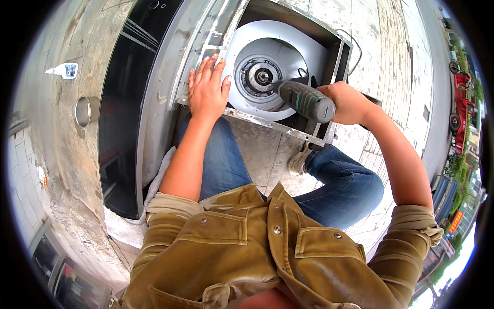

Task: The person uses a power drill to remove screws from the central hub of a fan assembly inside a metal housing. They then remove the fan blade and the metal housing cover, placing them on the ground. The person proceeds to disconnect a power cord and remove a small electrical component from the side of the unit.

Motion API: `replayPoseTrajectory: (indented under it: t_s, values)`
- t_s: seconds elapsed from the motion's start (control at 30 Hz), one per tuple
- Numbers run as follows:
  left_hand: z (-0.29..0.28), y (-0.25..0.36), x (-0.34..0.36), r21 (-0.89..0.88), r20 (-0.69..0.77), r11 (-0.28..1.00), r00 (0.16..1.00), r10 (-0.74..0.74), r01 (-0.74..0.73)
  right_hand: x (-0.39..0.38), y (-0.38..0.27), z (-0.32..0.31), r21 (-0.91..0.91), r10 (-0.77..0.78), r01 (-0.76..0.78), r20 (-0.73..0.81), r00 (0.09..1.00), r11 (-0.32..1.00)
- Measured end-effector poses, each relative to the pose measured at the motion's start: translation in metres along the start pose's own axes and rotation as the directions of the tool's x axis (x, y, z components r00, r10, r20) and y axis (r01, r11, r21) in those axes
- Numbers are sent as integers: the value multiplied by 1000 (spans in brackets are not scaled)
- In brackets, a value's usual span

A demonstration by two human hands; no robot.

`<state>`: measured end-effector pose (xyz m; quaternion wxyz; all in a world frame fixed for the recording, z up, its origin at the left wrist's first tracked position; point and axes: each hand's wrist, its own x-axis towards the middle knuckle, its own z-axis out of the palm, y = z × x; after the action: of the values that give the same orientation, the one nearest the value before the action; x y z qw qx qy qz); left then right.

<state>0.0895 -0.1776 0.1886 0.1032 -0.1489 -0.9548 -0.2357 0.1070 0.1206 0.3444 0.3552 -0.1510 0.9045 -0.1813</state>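
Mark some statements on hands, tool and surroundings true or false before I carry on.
1. The right hand grips a power drill. True.
2. The left hand grips the drill too. False: it lies spread at the left edge of the metal housing.
3. A white bottle is left of the black panel. True.
4. The metal ring sits on the black panel. False: it is on the ground, left of it.
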Motion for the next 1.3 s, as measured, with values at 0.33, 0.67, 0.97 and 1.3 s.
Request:
replayPoseTrajectory:
  t_s: [0.33,0.67,0.97,1.3]
  values:
    - [-3,1,1,-18,21,999,999,-37,37,85,-1,3,-629,-51,362,455,889,688]
    - [-1,-1,2,-15,15,999,999,-44,44,120,18,11,-594,0,381,540,842,708]
    - [-1,0,3,7,27,999,998,-51,51,125,27,11,-575,-44,385,517,855,722]
    - [-1,0,3,25,47,998,997,-54,53,125,38,15,-569,-36,366,506,862,736]
